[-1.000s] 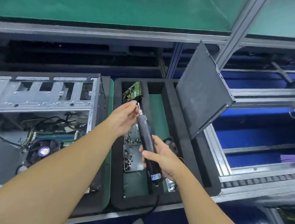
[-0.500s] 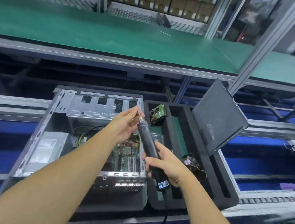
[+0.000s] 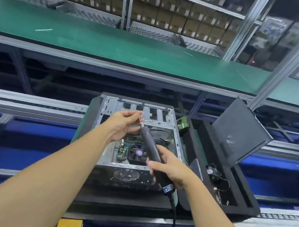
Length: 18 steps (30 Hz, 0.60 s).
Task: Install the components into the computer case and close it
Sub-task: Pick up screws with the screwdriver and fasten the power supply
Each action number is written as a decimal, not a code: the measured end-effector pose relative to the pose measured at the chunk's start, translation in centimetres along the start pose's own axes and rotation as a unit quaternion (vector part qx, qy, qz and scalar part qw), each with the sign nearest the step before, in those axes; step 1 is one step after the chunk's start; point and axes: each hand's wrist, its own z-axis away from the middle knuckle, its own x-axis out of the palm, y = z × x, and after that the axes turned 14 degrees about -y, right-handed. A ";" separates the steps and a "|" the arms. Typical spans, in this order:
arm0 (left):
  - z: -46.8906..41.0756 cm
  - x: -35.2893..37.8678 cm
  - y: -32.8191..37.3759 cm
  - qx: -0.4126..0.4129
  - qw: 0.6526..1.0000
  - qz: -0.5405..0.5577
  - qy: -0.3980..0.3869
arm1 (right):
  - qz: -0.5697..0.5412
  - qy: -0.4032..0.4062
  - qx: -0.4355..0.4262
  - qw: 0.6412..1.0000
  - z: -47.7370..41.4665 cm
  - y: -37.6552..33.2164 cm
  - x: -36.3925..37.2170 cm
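Left hand: thumb and fingers pinch the bit tip of the screwdriver, above the far edge of the computer case; whether a screw sits there I cannot tell.
Right hand: fingers curled round the screwdriver's dark barrel, above the case's near right corner.
Screwdriver: tilted, bit pointing away and left.
Computer case: lying open side up on a black pad on the conveyor, cooler fan showing inside.
Foam tray: just beside the case's right edge, with the side panel leaning at its far end.

An electronics assembly line: green-matted workbench, aluminium-framed conveyor rails, and stacked cardboard boxes on shelving behind.
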 end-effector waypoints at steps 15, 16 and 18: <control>3.3 -2.2 1.7 0.027 0.999 -0.021 0.038 | 0.047 0.020 0.003 0.999 -2.1 -0.4 3.7; 3.3 -2.1 1.6 0.018 0.999 -0.014 0.028 | 0.052 0.024 0.002 0.998 -2.0 -0.3 3.7; 3.4 -2.0 1.6 0.008 1.000 -0.005 0.020 | 0.068 0.023 -0.003 0.997 -1.9 -0.2 3.6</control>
